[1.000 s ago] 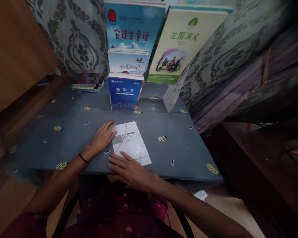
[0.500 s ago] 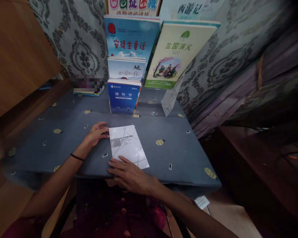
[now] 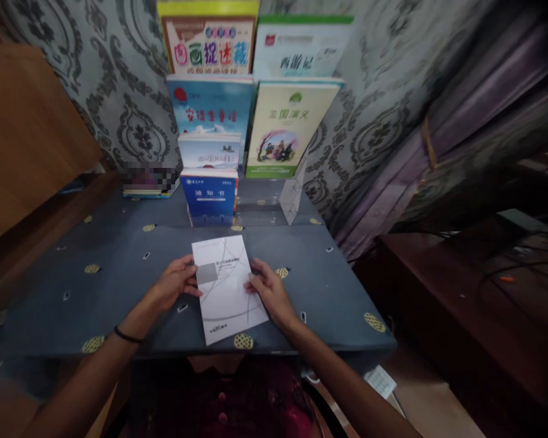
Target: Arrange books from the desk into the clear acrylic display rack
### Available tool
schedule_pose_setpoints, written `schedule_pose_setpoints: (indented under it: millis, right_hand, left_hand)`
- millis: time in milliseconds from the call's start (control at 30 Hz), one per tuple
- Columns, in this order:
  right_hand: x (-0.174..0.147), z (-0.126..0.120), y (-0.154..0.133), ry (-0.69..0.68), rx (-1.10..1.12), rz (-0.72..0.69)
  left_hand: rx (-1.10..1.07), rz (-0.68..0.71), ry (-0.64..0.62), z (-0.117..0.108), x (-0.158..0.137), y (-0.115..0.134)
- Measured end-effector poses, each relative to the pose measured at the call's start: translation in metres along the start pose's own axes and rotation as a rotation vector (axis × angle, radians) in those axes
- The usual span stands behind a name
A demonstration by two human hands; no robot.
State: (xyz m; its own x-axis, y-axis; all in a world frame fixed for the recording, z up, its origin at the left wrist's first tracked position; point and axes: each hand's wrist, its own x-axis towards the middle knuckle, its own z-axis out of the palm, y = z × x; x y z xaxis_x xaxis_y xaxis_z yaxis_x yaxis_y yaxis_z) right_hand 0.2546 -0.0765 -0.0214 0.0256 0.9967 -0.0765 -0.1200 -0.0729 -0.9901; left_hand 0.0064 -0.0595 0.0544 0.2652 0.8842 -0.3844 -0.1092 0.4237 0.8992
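Note:
A white booklet (image 3: pixel 230 298) with a grey square and thin crossing lines on its cover is in front of me, near the front edge of the table. My left hand (image 3: pixel 176 283) grips its left edge, fingers curled against the side. On the opposite edge, my right hand (image 3: pixel 274 292) holds it with the thumb over the cover and some fingertips hidden beneath. Whether the booklet is lifted or still touches the cloth, I cannot tell.
A clear stand (image 3: pixel 293 198) holds several upright books behind the booklet, among them a blue one (image 3: pixel 210 204) and a cream one (image 3: pixel 283 131). A small stack of books (image 3: pixel 148 188) lies at the back left. The grey patterned cloth (image 3: pixel 128 292) covers the table.
My right hand has moved from the booklet's lower part to its right edge, uncovering the bottom of the cover. My left hand stays at the left edge. The view has tilted up.

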Motion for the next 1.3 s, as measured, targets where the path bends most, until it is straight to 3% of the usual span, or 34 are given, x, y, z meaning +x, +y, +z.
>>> schedule_pose_setpoints:
  millis: [167,433,600,833,1033,1300]
  right_hand:
    - [0.012,-0.009,-0.02,-0.046,0.111,0.0]
    - [0.035,-0.036,-0.073,0.004,-0.037,-0.281]
    - [0.054,-0.06,-0.117,0.032,-0.138,-0.469]
    - [0.109,-0.087,-0.196,0.061,-0.297,-0.758]
    - [0.163,-0.094,-0.229,0.065,-0.341,-0.788]
    - [0.199,-0.099,-0.214,0.079,-0.309,-0.708]
  left_hand:
    - [0.086,0.057,-0.022,0.013,0.009,0.009]
    - [0.261,0.274,-0.053,0.053,0.039,0.05]
    - [0.425,0.576,0.0,0.086,0.066,0.088]
    - [0.586,1.044,0.108,0.13,0.101,0.167]
    - [0.59,1.063,0.282,0.144,0.132,0.202]
    - [0.688,1.039,0.38,0.144,0.155,0.194]
